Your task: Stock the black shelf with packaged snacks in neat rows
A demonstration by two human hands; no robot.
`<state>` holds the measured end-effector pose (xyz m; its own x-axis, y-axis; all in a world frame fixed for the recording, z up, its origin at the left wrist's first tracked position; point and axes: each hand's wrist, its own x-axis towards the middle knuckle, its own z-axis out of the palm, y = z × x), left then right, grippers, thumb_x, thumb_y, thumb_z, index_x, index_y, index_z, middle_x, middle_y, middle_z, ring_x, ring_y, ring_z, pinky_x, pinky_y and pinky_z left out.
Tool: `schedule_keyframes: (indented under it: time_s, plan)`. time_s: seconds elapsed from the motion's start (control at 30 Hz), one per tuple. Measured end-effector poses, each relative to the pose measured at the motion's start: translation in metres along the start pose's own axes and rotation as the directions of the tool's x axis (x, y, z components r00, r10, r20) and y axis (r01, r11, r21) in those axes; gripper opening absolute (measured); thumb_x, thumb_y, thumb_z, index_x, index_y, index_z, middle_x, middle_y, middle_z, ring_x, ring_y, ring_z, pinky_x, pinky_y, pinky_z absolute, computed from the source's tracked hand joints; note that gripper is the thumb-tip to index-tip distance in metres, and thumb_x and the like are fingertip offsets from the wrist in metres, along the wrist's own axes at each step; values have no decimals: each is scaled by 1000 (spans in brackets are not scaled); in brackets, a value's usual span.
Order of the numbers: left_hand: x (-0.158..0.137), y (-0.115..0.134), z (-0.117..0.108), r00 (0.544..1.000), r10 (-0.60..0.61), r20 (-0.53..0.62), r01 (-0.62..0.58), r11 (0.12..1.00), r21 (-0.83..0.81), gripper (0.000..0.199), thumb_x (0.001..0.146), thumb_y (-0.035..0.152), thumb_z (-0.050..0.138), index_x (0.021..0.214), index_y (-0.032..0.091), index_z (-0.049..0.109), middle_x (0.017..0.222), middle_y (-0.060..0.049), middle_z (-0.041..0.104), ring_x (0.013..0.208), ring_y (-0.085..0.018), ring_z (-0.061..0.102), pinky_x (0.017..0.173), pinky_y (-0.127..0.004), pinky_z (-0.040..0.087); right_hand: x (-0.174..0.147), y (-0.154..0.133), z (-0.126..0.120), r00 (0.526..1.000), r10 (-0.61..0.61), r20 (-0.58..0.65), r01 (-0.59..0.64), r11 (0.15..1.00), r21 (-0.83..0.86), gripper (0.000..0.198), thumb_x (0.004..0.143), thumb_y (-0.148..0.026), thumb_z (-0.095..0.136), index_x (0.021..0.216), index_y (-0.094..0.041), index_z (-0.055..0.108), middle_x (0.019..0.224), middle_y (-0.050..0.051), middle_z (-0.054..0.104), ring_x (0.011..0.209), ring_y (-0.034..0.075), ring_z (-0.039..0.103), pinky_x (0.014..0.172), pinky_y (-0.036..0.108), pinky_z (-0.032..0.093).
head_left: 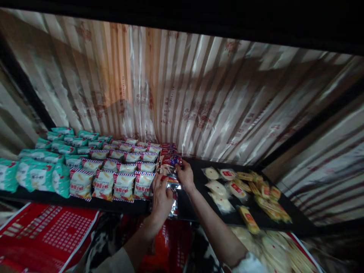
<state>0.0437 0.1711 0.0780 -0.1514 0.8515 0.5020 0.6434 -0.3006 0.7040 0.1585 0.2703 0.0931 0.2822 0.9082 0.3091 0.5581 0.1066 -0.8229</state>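
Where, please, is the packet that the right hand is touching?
In the head view, the red-and-blue packet is near the middle of the black shelf, right of the white snack bags.

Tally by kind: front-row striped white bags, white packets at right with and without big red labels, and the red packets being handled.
Striped white bags, front row: 4
Red-labelled white packets: 2
White packets without big labels: 3
Red packets: partly covered, no sure count
Total counted: 9

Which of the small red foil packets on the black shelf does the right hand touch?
The red foil packet with blue print, at the fingertips of the right hand; the red packets behind it are untouched.
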Motion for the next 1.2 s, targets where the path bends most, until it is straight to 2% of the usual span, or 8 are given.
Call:
schedule_keyframes:
  time_s: [0.1, 0.2, 0.63, 0.83, 0.93, 1.07, 1.13, 1.2]
  plan:
    - [-1, -6, 3, 999, -34, 23, 33, 999, 26, 41, 73, 6, 44, 111, 11, 59, 126, -15, 51, 128, -27, 36, 106, -47, 35, -1, 10, 10, 998, -49, -46, 44, 995, -94, 35, 73, -32, 53, 100, -13, 66, 114, 14, 58, 110, 26, 50, 96, 39, 38]
    - [-2, -8, 1, 999, -38, 25, 37, 999, 38, 41, 72, 6, 45, 110, 14, 60, 125, -13, 52, 127, -27, 38, 105, -47, 36, -3, 18, 18, 996, -59, -74, 50, 993, -110, 32, 74, -31, 54, 98, -14, 66, 119, 15, 55, 112, 27, 49, 97, 40, 38]
    - [-6, -8, 2, 989, 135, 61, -143, 980, 142, 43, 78, 10, 43, 119, 12, 55, 127, -14, 53, 126, -28, 39, 103, -49, 39, 2, 20, 23, 998, -41, -57, 36, 996, -84, 35, 72, -26, 50, 102, -13, 63, 118, 16, 57, 113, 28, 49, 100, 43, 36]
    - [-7, -5, 4, 987, 87, 134, -109, 979, 173, 44, 77, 11, 44, 120, 9, 54, 129, -16, 52, 125, -30, 41, 103, -49, 39, 1, 13, 20, 998, -61, -15, 58, 990, -131, 49, 74, -26, 47, 119, -8, 53, 118, 17, 57, 111, 27, 50, 98, 42, 37]
    - [-6, -3, 3, 987, 85, 139, -108, 981, 163, 44, 77, 11, 43, 120, 10, 54, 129, -15, 52, 125, -29, 41, 103, -48, 38, -1, 5, 16, 990, -134, -34, 123, 966, -229, 52, 76, -24, 48, 126, -10, 48, 131, 17, 48, 122, 28, 41, 101, 45, 34]
    - [-7, -1, 1, 989, 86, 123, -108, 977, 184, 43, 77, 9, 43, 118, 11, 56, 128, -15, 52, 124, -29, 41, 102, -49, 39, -4, -11, 14, 939, -320, 124, 343, 872, -350, 38, 81, -22, 46, 117, -20, 59, 145, 8, 34, 135, 28, 21, 103, 48, 30]
    - [-8, -1, 1, 989, 86, 118, -108, 975, 192, 42, 76, 9, 44, 116, 12, 57, 128, -14, 52, 124, -29, 41, 102, -49, 38, -4, -19, 16, 904, -357, 236, 423, 828, -368, 33, 83, -23, 47, 111, -20, 63, 143, 8, 38, 136, 28, 20, 103, 47, 30]
    - [-9, -1, 1, 990, 84, 113, -105, 975, 194, 43, 75, 10, 45, 116, 12, 57, 128, -14, 52, 124, -30, 41, 102, -50, 38, -2, -26, 20, 885, -339, 320, 450, 801, -394, 32, 84, -25, 48, 111, -20, 63, 140, 9, 42, 136, 29, 21, 103, 48, 29]
